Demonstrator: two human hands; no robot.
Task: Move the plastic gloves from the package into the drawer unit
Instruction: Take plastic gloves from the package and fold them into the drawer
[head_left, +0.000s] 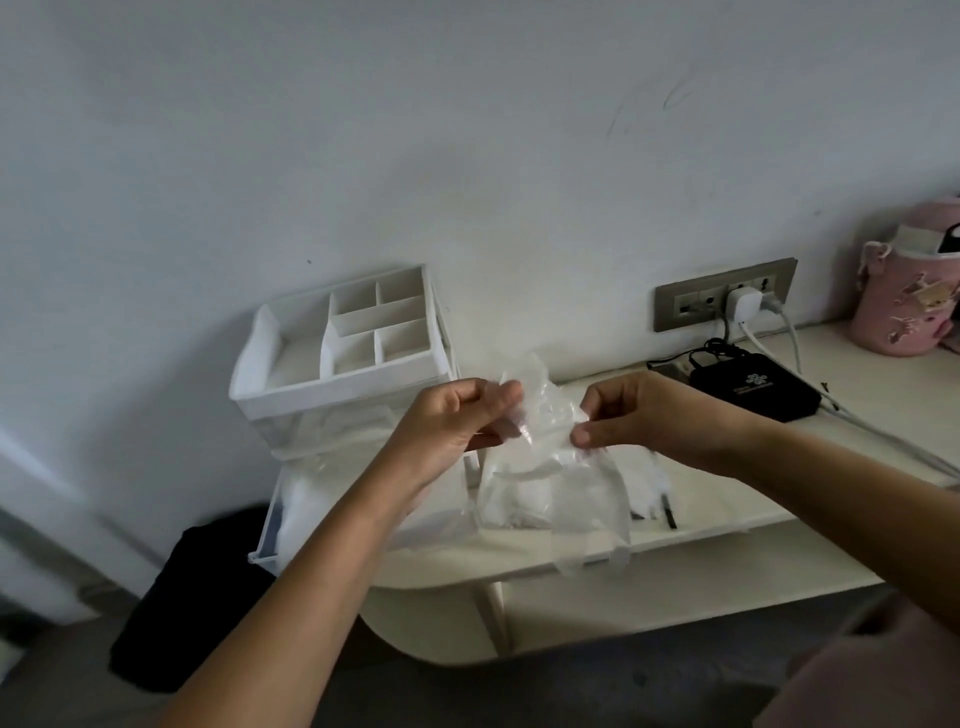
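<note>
Cream desk (727, 499): my left hand (457, 415) and right hand (639, 415) both pinch the package (550, 493); open drawer (267, 519) lies near-left, by left hand.

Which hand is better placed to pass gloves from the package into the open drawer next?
Left, likely. Both hands pinch the package, but the left hand is next to the drawer unit, above its pulled-out drawer; the right hand is on the far side.
</note>
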